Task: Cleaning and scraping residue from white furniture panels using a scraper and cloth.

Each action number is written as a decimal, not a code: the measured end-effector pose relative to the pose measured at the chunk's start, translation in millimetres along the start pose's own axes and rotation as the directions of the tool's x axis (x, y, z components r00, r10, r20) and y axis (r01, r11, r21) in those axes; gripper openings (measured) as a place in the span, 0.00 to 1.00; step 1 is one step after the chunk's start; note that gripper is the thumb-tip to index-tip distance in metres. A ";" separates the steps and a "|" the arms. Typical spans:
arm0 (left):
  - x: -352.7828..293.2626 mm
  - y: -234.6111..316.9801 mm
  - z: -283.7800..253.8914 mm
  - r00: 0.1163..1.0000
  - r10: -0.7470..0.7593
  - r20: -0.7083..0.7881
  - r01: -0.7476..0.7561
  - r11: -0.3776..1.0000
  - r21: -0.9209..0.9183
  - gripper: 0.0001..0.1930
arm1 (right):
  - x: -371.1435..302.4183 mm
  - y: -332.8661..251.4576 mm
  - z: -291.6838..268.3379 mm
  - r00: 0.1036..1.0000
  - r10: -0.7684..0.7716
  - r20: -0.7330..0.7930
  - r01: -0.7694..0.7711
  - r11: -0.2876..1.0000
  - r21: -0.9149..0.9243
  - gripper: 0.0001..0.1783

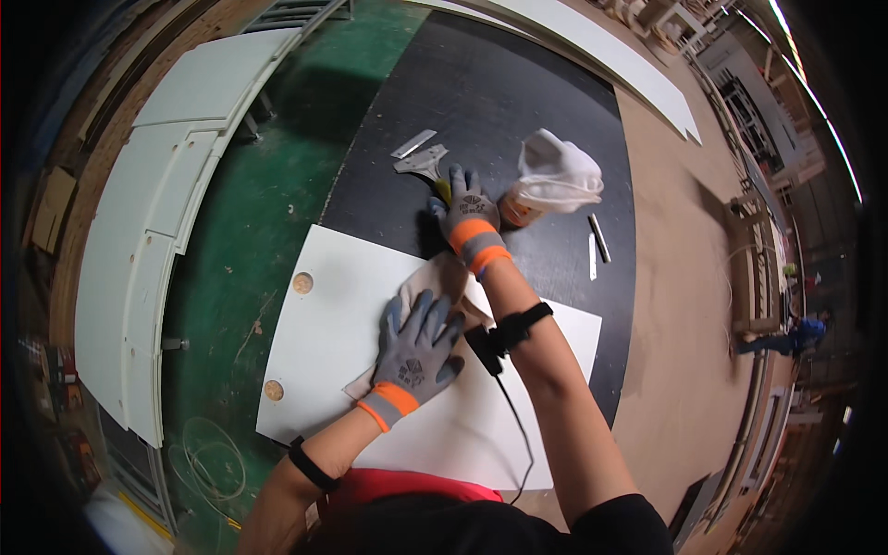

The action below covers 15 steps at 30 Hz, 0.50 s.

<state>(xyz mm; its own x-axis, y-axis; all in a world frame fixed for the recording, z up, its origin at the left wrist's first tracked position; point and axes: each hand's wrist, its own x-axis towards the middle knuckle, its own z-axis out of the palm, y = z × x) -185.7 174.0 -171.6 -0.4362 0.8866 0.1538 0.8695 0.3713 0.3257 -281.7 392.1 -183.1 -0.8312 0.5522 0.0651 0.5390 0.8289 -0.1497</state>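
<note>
My left hand (pixel 418 356), in a grey glove with an orange cuff, lies with fingers spread on a beige cloth (pixel 435 285). Beneath the cloth is a white panel (pixel 342 268) with two round holes along its left side. Farther ahead, my right hand (pixel 470 205), gloved alike, closes around the yellow handle of a scraper (pixel 424 163). The scraper's wide metal head points to the far left on the black tabletop (pixel 462 92). Much of its handle is hidden by the glove. Just right of this hand stands an orange container (pixel 518 211) with a white cloth (pixel 558 171) draped over it.
A flat metal blade (pixel 413 143) lies beyond the scraper. Two thin strips (pixel 597 245) rest near the table's right side. White panels (pixel 139 250) line a rack at left, above a green floor (pixel 222 342). A person in blue (pixel 805 335) is far off at right.
</note>
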 end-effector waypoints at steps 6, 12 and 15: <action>31.9 -21.0 -6.2 0.993 0.115 0.018 -0.115 0.993 -0.005 0.23 | 5.0 -13.4 6.7 0.988 -0.100 0.118 0.104 0.994 -0.027 0.28; 31.1 -149.4 -7.4 0.863 -0.378 -0.336 0.490 0.789 0.371 0.22 | -124.7 35.1 -81.5 0.971 -0.110 -0.210 0.191 0.890 0.414 0.35; -27.9 -242.1 -25.3 0.472 -0.875 -0.104 0.655 0.427 -0.623 0.20 | -223.0 77.7 -131.8 0.981 0.127 -0.148 -0.043 0.881 0.472 0.29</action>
<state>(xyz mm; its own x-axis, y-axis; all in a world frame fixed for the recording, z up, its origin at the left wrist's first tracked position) -389.9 52.4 -231.2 -0.9911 0.0652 -0.1159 -0.0587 0.5676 0.8212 -36.5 345.1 -79.2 -0.7268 0.6600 0.1904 0.4457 0.6640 -0.6003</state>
